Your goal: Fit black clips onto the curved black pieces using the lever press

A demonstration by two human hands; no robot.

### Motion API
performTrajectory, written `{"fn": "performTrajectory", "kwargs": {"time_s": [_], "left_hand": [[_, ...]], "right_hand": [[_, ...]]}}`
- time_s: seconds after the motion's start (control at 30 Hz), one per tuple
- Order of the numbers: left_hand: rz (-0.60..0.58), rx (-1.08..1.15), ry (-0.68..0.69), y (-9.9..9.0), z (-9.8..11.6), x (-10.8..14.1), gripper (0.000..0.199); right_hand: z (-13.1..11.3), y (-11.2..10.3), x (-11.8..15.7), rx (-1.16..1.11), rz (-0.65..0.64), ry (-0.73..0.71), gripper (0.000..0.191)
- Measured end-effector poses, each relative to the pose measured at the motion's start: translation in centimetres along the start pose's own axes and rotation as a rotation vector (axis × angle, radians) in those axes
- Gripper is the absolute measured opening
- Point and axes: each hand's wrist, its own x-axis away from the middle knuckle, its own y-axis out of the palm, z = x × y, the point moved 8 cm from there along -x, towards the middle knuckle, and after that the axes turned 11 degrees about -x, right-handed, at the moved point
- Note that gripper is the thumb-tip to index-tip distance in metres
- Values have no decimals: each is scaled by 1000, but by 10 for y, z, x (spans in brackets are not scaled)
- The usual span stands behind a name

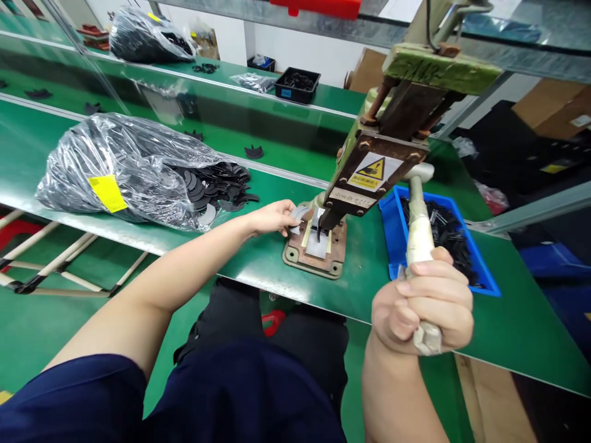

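Observation:
A green and brown hand press [376,147] stands on the green table, its plunger low over the metal base plate [337,246]. My right hand [427,304] wraps round the press's taped lever handle [419,227], at the right of the press. At the left edge of the base, my left hand [276,218] pinches a thin curved grey piece [300,213]. A small dark part [318,234] is under the plunger; its full shape is hidden. Left of my left hand, dark curved pieces [207,184] spill from a clear plastic bag [111,166] with a yellow label.
A blue bin [396,246] of black parts sits right of the press. Behind runs a green conveyor [286,160] with scattered curved pieces. A black tray [298,86] and another filled bag [143,37] rest further back. A metal shelf edge [323,18] crosses above.

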Motion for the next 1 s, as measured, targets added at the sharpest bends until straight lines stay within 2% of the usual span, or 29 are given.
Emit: {"fn": "performTrajectory", "kwargs": {"time_s": [0.13, 0.23, 0.43, 0.6, 0.87, 1.0], "left_hand": [[41, 5, 37, 15, -2, -3, 33], [50, -56, 66, 18, 0, -10, 27], [55, -146, 105, 20, 0, -23, 28], [20, -153, 71, 21, -1, -26, 34], [-20, -124, 23, 23, -2, -26, 32], [6, -145, 20, 22, -3, -25, 30]], "right_hand": [[-2, 2, -1, 10, -47, 27, 46], [-3, 3, -2, 48, -68, 51, 45], [-4, 4, -2, 14, -33, 26, 46], [-5, 6, -3, 23, -45, 43, 46], [-4, 5, -2, -29, 14, -6, 53], [-4, 5, -2, -41, 35, -3, 56]]}}
